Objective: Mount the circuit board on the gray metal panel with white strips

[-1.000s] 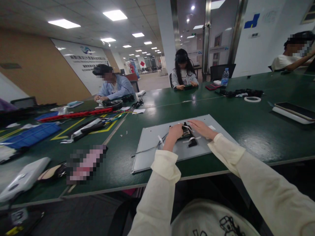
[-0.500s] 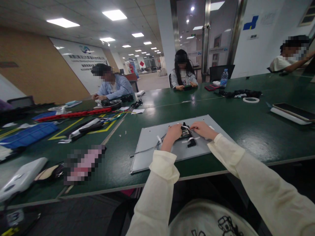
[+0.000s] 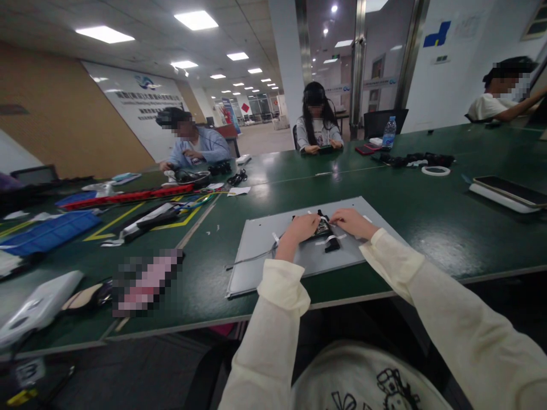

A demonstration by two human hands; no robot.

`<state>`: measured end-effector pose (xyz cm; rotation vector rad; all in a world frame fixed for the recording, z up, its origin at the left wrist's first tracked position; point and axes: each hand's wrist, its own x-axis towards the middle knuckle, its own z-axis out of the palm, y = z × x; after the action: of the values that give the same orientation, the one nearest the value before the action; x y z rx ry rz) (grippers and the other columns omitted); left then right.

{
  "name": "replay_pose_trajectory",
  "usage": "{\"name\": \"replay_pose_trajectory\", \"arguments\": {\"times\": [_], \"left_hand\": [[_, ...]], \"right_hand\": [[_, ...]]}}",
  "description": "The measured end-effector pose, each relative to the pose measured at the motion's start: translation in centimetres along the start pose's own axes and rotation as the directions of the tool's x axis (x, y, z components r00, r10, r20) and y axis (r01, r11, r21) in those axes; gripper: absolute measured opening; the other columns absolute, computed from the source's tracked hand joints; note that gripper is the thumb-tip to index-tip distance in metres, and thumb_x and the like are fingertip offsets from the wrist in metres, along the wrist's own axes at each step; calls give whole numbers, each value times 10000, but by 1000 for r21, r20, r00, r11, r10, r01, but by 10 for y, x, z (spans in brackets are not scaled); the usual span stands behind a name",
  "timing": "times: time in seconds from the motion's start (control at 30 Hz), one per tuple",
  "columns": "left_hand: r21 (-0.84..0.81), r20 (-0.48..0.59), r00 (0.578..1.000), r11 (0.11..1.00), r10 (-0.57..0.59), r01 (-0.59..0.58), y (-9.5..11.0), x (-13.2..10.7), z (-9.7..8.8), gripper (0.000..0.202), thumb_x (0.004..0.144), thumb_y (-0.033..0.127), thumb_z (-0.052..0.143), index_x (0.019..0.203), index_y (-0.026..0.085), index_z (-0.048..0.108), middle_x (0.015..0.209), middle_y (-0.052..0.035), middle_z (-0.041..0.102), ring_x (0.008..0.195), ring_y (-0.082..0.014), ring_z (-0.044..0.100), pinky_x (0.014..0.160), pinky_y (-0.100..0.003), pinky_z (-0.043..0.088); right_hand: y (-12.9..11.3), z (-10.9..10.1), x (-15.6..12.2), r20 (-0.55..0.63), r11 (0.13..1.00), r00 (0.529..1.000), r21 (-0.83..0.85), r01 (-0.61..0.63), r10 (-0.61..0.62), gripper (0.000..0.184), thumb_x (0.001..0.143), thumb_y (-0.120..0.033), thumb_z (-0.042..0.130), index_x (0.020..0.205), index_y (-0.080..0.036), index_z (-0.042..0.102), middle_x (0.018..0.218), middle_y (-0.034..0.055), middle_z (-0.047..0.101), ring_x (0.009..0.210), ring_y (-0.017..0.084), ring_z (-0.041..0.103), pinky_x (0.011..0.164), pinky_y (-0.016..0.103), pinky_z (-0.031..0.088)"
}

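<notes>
On gray panel (image 3: 252, 267), small black gadget (image 3: 331, 245) lying. Left hand (image 3: 306, 226) curling over its left side, right hand (image 3: 352, 222) bunching fingers by right side; cannot tell what either is gripping. Probably feeling light, stiff, easily broken; edges seeming best for holding.
</notes>
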<state>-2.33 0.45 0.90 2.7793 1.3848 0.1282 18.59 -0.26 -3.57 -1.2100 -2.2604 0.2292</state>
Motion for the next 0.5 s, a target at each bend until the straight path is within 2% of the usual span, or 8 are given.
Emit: {"name": "replay_pose_trajectory", "arguments": {"times": [0.13,0.23,0.5], "left_hand": [[-70,60,998,997,-37,41,2,-4,0,477,1002,389,196,1327,227,506,1409,-73,519,1299,-231,466,1088,-426,321],[-114,91,994,991,-64,74,2,-7,1,493,1000,417,191,1381,242,451,1481,-64,432,1373,-229,373,1131,-472,239],[-152,132,987,982,-89,108,3,-9,2,514,1003,438,153,1413,267,413,1522,-55,364,1422,-224,287,1142,-506,203]], "right_hand": [[-4,-4,-2,12,1000,1000,-13,26,-26,288,837,-59,491,917,-169,746,992,72,708,944,194,628,900,302,443],[-7,-7,-3,18,999,999,-21,34,-33,283,840,-71,493,918,-172,746,991,76,709,948,202,628,900,314,449],[-8,-12,-5,-37,999,998,28,-46,47,285,790,-59,518,859,-199,757,939,48,727,905,185,639,889,298,444]]}}
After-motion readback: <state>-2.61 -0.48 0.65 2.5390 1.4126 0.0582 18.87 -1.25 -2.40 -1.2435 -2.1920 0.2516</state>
